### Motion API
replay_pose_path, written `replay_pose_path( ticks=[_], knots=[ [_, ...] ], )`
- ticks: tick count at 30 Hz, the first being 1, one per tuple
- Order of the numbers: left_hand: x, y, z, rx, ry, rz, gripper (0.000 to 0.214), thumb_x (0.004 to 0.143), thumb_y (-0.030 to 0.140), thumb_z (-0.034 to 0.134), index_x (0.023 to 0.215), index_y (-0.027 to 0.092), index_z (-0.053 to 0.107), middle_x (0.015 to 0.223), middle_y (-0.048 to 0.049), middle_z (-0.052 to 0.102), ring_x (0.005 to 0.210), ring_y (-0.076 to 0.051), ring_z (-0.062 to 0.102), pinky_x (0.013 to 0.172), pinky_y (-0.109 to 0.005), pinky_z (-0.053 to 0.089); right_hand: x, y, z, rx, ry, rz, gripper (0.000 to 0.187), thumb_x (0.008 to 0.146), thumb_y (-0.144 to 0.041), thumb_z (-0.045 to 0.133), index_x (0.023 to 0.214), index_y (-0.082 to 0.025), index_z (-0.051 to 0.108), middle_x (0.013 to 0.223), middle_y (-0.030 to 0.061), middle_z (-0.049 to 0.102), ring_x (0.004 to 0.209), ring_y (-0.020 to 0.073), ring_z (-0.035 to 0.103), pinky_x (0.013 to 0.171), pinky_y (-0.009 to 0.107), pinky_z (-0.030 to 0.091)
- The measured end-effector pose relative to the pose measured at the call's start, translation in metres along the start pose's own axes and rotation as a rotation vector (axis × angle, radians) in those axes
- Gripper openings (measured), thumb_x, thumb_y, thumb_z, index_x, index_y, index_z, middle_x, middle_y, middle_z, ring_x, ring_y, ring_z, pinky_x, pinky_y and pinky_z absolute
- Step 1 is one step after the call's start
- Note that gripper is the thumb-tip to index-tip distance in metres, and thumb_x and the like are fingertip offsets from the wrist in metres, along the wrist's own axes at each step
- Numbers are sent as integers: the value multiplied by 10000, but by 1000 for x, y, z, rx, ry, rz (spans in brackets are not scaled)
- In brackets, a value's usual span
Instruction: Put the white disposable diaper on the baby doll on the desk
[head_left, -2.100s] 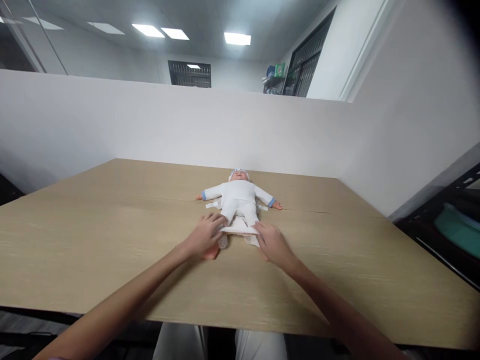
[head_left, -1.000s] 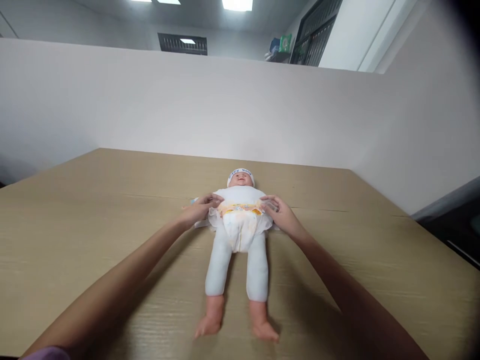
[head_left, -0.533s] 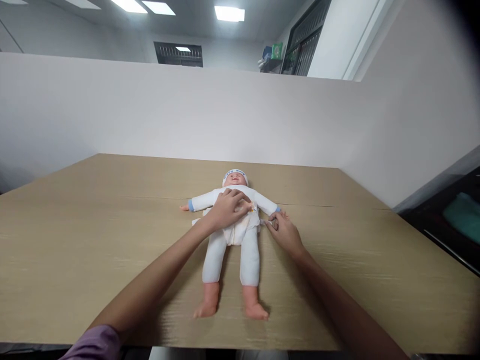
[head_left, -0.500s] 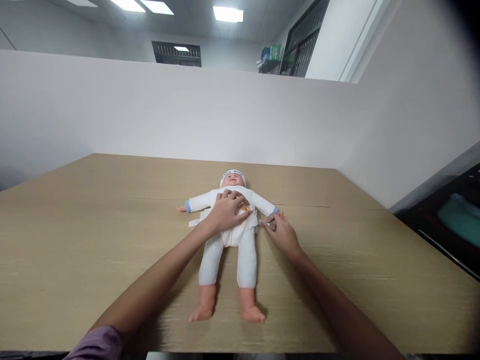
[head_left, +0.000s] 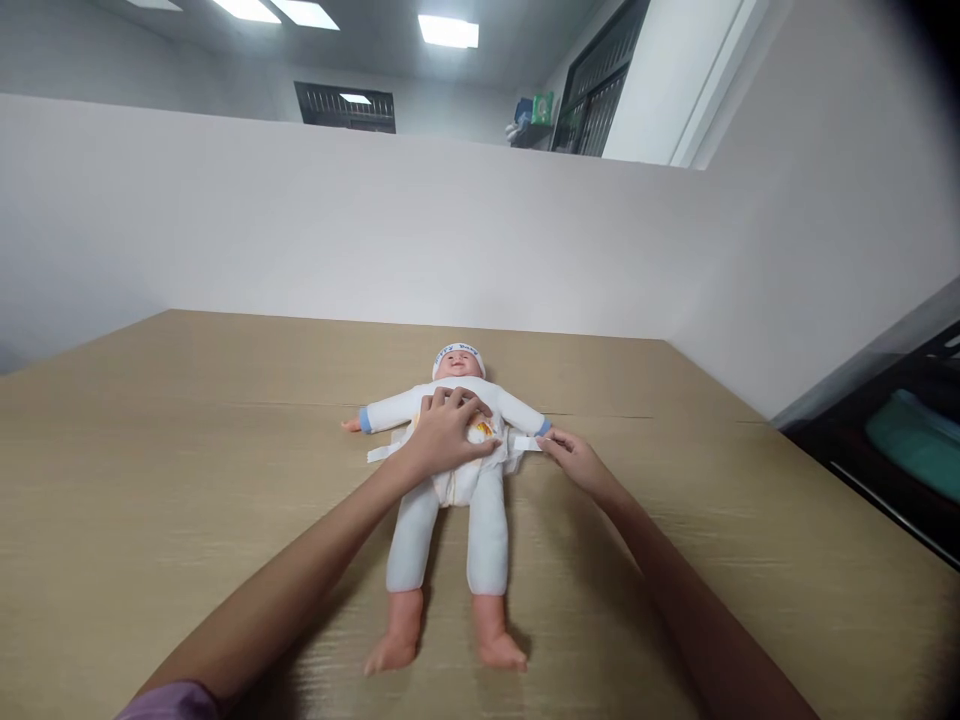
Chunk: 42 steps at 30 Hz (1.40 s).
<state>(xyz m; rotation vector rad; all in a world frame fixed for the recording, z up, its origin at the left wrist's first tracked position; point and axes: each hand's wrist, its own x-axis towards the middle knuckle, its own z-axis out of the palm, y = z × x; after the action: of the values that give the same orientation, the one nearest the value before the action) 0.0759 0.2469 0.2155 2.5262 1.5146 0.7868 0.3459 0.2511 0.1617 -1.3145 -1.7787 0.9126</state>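
Note:
A baby doll [head_left: 487,540] in a white suit with blue cuffs and a white cap lies on its back, feet toward me. Round its hips is a white diaper [head_left: 455,488] with an orange print at the front. My left hand [head_left: 450,430] lies spread over the diaper's front and the doll's belly, fingers apart. Beside the doll's hip, my right hand [head_left: 574,458] pinches the end of a white diaper tab [head_left: 525,443], which is stretched out sideways. On the other side, the second tab [head_left: 382,453] sticks out loose.
The doll rests on a wide wooden table [head_left: 225,520]. A white partition [head_left: 375,230] stands behind it. At the right edge is a dark object with a teal item [head_left: 915,435] on it.
My right hand has moved slightly outward, and the tab now shows drawn out straight between it and the diaper. My left hand stays on the diaper. The view has shifted slightly.

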Motion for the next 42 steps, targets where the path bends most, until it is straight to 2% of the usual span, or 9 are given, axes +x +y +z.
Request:
replay_pose_path(
  ticks=[10, 14, 17, 20, 25, 30, 36, 39, 42],
  knots=[
    [-1, 1, 1, 14, 14, 0, 387, 832, 501, 757, 1136, 280, 670, 1310, -73, 651, 1177, -367, 495, 951, -503, 362, 45, -58, 45, 35, -188, -82, 372, 933, -555, 590, 761, -225, 572, 673, -49, 517, 629, 143, 439, 611, 283, 351],
    [-1, 0, 0, -28, 1, -20, 369, 801, 436, 778, 1110, 274, 658, 1290, -70, 662, 1154, -359, 503, 942, -499, 370, 35, -64, 58, -11, -97, -163, 311, 963, -521, 601, 873, -224, 601, 757, -18, 604, 686, 169, 534, 639, 299, 434],
    [-1, -3, 0, -109, -9, -19, 423, 809, 497, 793, 1154, 293, 658, 1296, -55, 663, 1182, -356, 496, 979, -510, 369, 9, -61, 60, -94, 49, -364, 244, 1024, -438, 550, 1095, -228, 652, 1064, 70, 700, 998, 237, 643, 924, 392, 522],
    [0, -6, -2, -190, -33, -34, 454, 782, 484, 831, 1163, 303, 662, 1318, -36, 656, 1220, -356, 484, 1022, -521, 367, -15, -53, 61, -210, 34, -553, 387, 1060, -364, 493, 1423, -264, 581, 1469, 110, 600, 1412, 288, 506, 1215, 512, 372],
    [-6, -15, -18, -410, -82, -11, 521, 802, 470, 834, 1251, 289, 642, 1331, -58, 655, 1269, -349, 512, 1078, -503, 394, -20, -40, 62, -267, -71, -626, 564, 1077, -357, 430, 1634, -296, 363, 1673, 66, 427, 1571, 271, 352, 1289, 537, 306],
    [-50, -54, -27, -602, 45, 52, 351, 1044, 421, 544, 1349, 255, 601, 1385, -88, 627, 1298, -263, 561, 1117, -399, 422, -16, -35, 58, -317, -101, -643, 582, 1084, -367, 407, 1658, -315, 322, 1694, 46, 398, 1587, 271, 326, 1290, 535, 301],
    [-96, -110, -21, -224, 79, -134, 250, 1024, 430, 514, 1028, 221, 651, 1088, -83, 700, 1064, -287, 604, 1034, -456, 413, -20, -49, 61, -376, -20, -668, 556, 1060, -322, 479, 1608, -302, 395, 1626, 73, 482, 1514, 302, 420, 1247, 552, 324],
    [-98, -116, -18, -57, 63, -211, 236, 979, 439, 553, 969, 211, 614, 1058, -102, 685, 1029, -312, 588, 989, -476, 425, -14, -74, 73, -408, 127, -628, 314, 1030, -318, 533, 1329, -280, 619, 1310, 107, 681, 1239, 334, 590, 1055, 531, 451],
    [-98, -113, -14, 54, 67, -261, 239, 948, 447, 578, 945, 208, 586, 1048, -123, 665, 1065, -345, 569, 967, -488, 432, 2, -104, 93, -487, 203, -561, 101, 1008, -312, 563, 937, -258, 611, 941, 83, 672, 944, 302, 584, 863, 455, 459]
  ],
)
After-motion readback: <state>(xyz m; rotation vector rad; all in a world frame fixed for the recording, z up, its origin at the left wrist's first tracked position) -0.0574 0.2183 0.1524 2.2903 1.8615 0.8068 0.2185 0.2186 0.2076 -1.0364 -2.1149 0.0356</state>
